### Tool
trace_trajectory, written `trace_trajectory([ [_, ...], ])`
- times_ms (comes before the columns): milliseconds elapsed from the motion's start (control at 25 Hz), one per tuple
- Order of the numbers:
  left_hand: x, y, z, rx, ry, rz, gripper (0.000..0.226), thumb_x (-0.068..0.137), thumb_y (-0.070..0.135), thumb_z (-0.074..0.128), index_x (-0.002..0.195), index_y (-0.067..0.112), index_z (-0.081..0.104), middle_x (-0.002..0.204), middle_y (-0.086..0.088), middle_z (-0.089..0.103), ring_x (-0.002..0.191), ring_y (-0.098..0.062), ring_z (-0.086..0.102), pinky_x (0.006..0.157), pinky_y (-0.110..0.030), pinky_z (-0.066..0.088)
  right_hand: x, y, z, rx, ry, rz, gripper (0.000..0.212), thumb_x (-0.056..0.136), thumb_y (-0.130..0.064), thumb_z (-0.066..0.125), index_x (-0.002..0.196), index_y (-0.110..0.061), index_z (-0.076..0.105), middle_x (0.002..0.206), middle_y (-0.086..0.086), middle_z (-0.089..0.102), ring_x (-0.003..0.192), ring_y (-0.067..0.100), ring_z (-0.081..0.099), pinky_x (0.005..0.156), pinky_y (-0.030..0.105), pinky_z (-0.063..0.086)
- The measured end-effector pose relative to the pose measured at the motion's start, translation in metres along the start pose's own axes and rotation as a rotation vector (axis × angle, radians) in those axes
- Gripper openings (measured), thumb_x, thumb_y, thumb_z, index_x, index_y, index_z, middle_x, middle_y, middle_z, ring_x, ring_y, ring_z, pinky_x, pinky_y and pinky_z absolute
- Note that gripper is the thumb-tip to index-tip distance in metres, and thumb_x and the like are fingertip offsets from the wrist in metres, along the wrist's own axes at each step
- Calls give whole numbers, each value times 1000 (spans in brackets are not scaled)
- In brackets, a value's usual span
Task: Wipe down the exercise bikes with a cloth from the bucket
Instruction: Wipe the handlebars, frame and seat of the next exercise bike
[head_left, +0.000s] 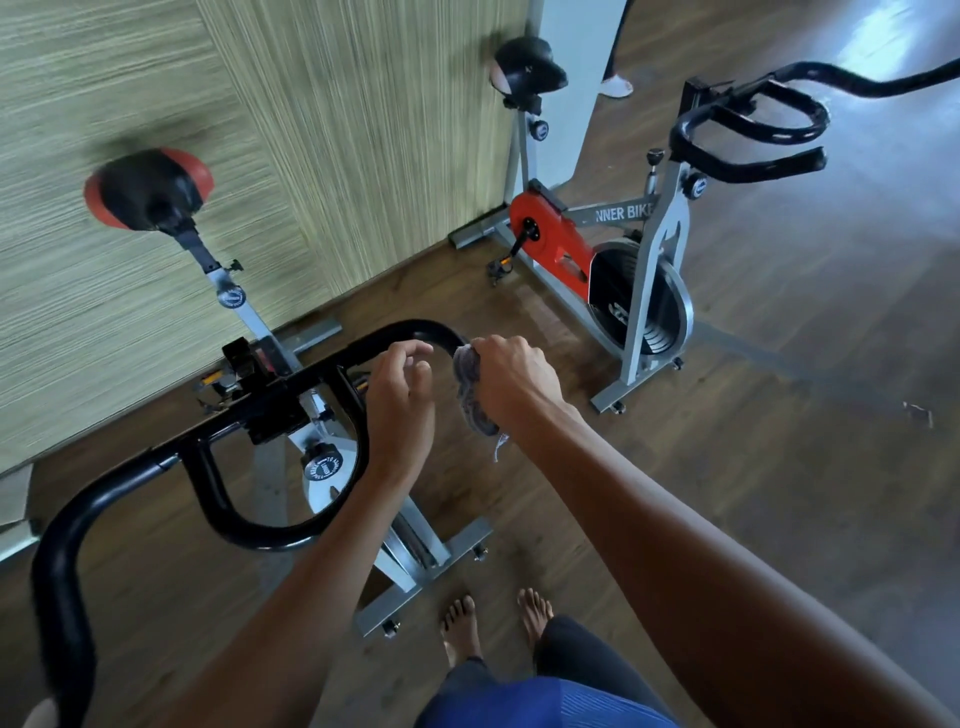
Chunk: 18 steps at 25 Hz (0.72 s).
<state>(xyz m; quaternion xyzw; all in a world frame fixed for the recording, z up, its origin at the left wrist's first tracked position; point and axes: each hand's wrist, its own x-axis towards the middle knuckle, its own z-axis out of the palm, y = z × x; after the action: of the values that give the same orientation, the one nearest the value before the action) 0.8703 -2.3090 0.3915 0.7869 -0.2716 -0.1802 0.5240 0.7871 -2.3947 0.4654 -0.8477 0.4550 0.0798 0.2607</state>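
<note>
- Forearms fill the foreground. Bare feet (460, 626) stand just beside the near bike's front base bar (415, 590).
- Cloth (470, 397): grey and bunched, pressed to the right-hand bend of the near bike's handlebar (400, 332). A frayed tail hangs below the fist.
- Right hand (514, 382): fingers clenched round the cloth, holding it on the bar.
- Left hand (400, 410): fingers loosely curled just under the bar, no grip visible.
- Risk: the wad only touches a small patch of the bar, so wiping likely misses the underside and the inner loop.
- Risk: nothing braces the bike. A hard wipe could rock the frame, and toes are close to the base bar.
- Risk: if the cloth is wet, drips land on the wood floor (779, 467) by the bare feet, so slipping is a hazard.
- Risk: the loose tail could snag on the clamp or knob (322, 462).
- Second bike (639, 291) stands well apart and looks untouched. Bucket is not in view.
</note>
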Motion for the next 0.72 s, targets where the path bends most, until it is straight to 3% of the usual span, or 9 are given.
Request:
trace_trajectory([
  [200,-22,16,3,6,120,6,23,99,11,43,108,20,63,112,4,63,109,-12,58,88,-28,47,-22,35,-31,329,134,-136,33,87,-5,53,98,-32,70,90,1,67,82,23,63,59,30,48],
  [400,-52,43,19,-25,213,-21,22,97,8,48,107,19,64,109,8,65,104,-4,60,81,-8,41,-43,89,-51,538,258,-273,52,90,-10,69,131,-41,64,120,-11,70,110,5,63,91,27,56],
  [480,-65,50,28,-44,199,-30,23,97,7,49,112,15,66,110,7,67,104,0,60,80,-1,40,-51,115,-51,567,322,-294,54,89,-9,71,132,-40,63,121,-14,69,109,-2,62,92,21,55],
  [600,-79,55,38,-63,156,13,23,98,8,51,115,13,67,111,4,69,105,-2,63,87,-5,43,-65,150,-46,577,368,-261,54,87,-11,74,132,-39,62,112,-16,70,98,-9,62,78,5,52],
  [720,-87,57,43,-62,60,51,22,101,13,53,117,13,68,112,5,71,105,2,64,93,-16,49,-77,161,-26,581,408,-198,41,85,-17,77,120,-34,66,95,-10,74,79,-6,66,59,7,48],
])
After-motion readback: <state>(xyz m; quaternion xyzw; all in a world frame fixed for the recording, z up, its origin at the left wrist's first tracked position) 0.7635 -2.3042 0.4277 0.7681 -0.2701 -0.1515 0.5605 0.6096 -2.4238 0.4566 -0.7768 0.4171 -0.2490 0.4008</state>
